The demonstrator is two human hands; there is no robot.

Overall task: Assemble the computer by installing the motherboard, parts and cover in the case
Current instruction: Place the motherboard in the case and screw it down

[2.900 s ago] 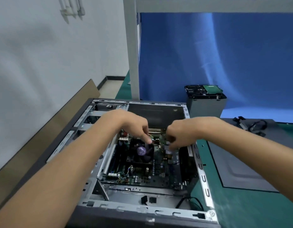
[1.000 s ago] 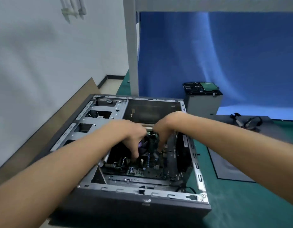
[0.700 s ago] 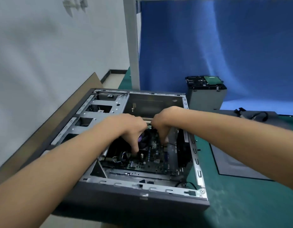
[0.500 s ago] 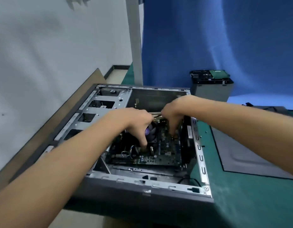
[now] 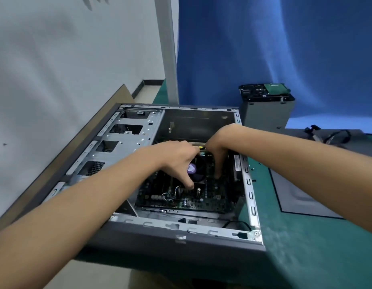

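Note:
The grey computer case (image 5: 181, 225) lies open on its side on the green mat. The dark green motherboard (image 5: 201, 202) sits on the case floor, and its CPU cooler (image 5: 191, 168), with a purple label on the fan, stands on it. My left hand (image 5: 172, 157) reaches in from the left, fingers curled down around the cooler's left side and thumb touching the board. My right hand (image 5: 217, 147) comes from the right, fingers pointing down along the cooler's right side. Both hands hide the top of the cooler.
The grey side cover (image 5: 302, 197) lies flat on the mat to the right of the case. A drive cage (image 5: 266, 107) with a hard drive on top stands behind. Loose cables (image 5: 335, 136) lie far right. A metal post (image 5: 168, 49) and a cardboard sheet (image 5: 110, 109) stand nearby.
Both hands have gone from above the cooler down deeper into the case, fingers now beside the cooler. The view has swung slightly; the case has stayed in place.

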